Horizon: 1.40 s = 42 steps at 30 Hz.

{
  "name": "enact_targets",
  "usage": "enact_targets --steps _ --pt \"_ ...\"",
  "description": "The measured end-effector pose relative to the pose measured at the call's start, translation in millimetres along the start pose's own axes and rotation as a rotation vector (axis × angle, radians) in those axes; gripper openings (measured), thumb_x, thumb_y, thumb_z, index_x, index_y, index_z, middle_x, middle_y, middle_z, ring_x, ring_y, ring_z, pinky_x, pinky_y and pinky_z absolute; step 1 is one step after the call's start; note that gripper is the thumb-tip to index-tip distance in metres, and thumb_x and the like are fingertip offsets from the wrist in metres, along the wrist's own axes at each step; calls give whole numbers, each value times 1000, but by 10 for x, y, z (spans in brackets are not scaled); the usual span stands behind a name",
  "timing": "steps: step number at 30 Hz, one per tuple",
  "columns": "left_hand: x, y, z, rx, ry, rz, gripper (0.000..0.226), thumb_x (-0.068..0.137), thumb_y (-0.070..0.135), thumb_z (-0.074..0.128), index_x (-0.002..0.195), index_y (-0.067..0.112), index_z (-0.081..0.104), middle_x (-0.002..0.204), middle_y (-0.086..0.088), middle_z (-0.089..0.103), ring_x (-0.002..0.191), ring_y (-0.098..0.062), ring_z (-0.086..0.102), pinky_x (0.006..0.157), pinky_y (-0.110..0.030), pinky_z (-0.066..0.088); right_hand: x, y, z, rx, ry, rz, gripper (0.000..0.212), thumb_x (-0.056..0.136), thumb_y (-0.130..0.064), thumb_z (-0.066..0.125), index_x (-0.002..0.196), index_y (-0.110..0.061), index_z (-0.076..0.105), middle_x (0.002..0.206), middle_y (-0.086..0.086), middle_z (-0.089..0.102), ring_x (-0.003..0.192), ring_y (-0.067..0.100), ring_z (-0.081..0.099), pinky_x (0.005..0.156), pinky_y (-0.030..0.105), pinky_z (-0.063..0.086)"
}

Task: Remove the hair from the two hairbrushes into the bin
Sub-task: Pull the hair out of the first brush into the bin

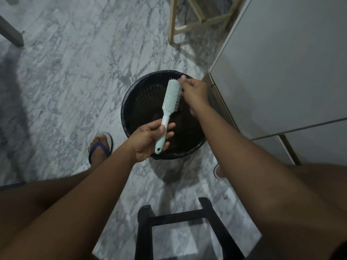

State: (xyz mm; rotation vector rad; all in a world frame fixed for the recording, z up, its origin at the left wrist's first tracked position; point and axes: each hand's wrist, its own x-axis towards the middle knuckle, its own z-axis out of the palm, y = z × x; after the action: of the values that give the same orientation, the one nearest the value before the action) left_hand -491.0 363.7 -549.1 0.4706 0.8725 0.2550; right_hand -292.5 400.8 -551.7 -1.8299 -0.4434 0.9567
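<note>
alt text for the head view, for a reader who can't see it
A person's left hand holds a pale mint plastic hairbrush by its handle over a round black bin, while the right hand pinches at the bristles near its tip. The bin stands on grey marble floor beside a white cabinet.

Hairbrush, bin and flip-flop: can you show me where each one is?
hairbrush (171, 94), head view, on its bristle pad.
bin (139, 102), head view, on its inner left wall.
flip-flop (98, 145), head view, on its blue strap.
</note>
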Motion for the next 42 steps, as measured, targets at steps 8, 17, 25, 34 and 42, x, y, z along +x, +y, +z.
enact_targets --steps 8,17,25,34,42 --pt "30 19 -29 -103 75 37 30 103 11 49 131 16 60 121 -1 73 94 -13 72 73 -36 59 -272 150 -87 -33 37 -28 43 100 -38 57 99 4 63 82 5 77 67 10 73 60 27 57" --pt "37 -60 -16 8 112 -1 32 104 10 48 131 19 60 119 0 73 95 -13 72 77 -39 59 -302 219 -80 -390 -90 -234 23 88 -34 74 86 -12 78 83 -3 77 78 5 70 78 25 56" --pt "46 -32 -44 -6 139 28 33 102 10 51 133 18 61 117 2 74 95 -13 71 72 -37 60 -287 121 -148 -395 21 -303 44 88 -52 68 83 -8 64 78 -1 63 70 12 59 70 32 51" --pt "39 -99 103 32 98 42 31 103 11 48 124 27 63 121 4 72 95 -12 70 76 -36 58 -120 -152 136 -652 -12 -317 55 65 -60 83 104 -25 67 102 -8 66 94 11 63 72 27 48" --pt "-8 -60 11 -86 -12 -8 33 102 12 48 132 21 60 129 0 69 95 -16 71 70 -34 58 12 -204 38 -543 85 -340 48 91 -49 65 59 -13 64 51 -3 56 53 12 54 53 27 39"
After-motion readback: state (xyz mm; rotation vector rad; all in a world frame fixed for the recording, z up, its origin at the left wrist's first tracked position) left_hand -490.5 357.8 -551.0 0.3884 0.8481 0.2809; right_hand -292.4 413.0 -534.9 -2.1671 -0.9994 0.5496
